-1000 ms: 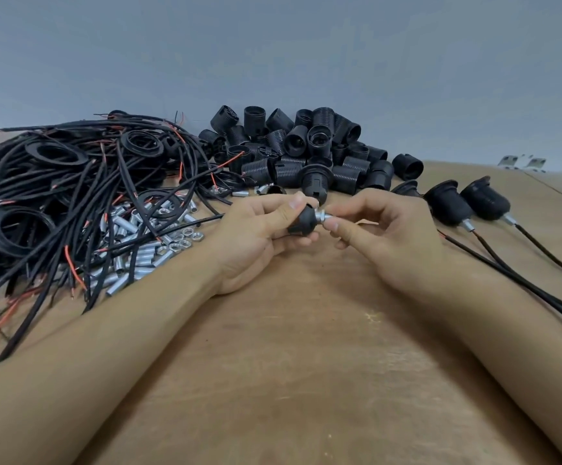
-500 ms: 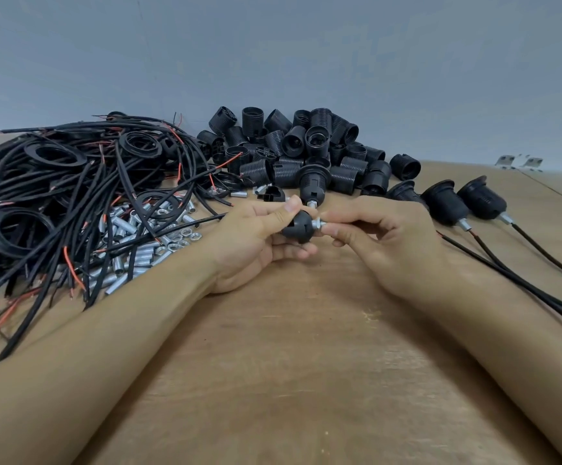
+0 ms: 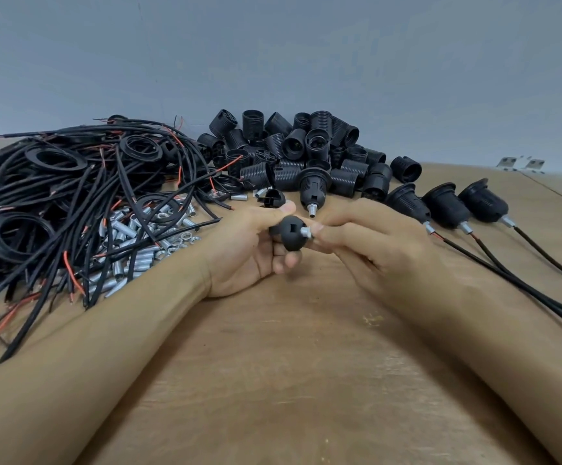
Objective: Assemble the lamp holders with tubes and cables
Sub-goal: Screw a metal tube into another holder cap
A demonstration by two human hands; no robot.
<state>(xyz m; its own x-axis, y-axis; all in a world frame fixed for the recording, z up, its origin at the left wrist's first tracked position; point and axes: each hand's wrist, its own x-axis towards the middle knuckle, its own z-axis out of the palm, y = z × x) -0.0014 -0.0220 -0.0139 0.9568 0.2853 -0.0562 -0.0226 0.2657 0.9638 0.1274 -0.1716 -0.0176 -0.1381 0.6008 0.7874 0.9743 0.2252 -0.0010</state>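
- The left hand (image 3: 249, 243) grips a small black domed plastic lamp-holder cap (image 3: 291, 232) just above the brown wooden desk (image 3: 306, 380), steadying it.
- The right hand (image 3: 366, 245) pinches a short silver threaded metal tube (image 3: 306, 233) at the cap's centre hole, probably to screw it in.
- Loose silver tubes (image 3: 131, 250) and a tangle of black cables (image 3: 71, 193) lie to the left, within reach.
- Three finished black holders with cables (image 3: 447, 206) are lined up on the right, apart from the unassembled stock.

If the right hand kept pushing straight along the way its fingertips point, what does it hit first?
The right hand points left, pinching the metal tube; straight on it would meet the black cap gripped by the left hand. Depth looks matched.
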